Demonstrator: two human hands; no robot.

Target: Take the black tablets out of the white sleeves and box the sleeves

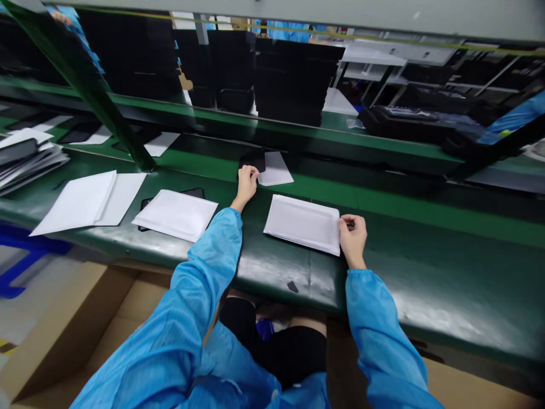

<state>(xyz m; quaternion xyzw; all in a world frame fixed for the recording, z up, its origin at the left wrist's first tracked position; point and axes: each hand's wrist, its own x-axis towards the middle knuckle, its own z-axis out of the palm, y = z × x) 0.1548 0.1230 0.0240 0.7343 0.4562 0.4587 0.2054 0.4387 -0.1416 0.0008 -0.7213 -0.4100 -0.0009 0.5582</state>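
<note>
My left hand [247, 184] reaches over to the green strip at the back of the bench. Its fingers are closed at the front edge of a thin black flat panel [254, 159], beside a white sheet [276, 168] lying partly under or against that panel. On the near surface, a stack of white flat sheets or sleeves [302, 223] lies in front of me. My right hand [353, 237] is at the right end of this stack, thumb and fingers curled together at its edge. Part of what each hand grips is hidden by the fingers.
Left of my arm, a white sleeve [176, 215] lies over a black panel, with more white sheets [87, 199] beyond. A pile [29, 159] stands far left. A slanted green post [91, 94] rises from the bench. An open cardboard box [80, 324] sits below.
</note>
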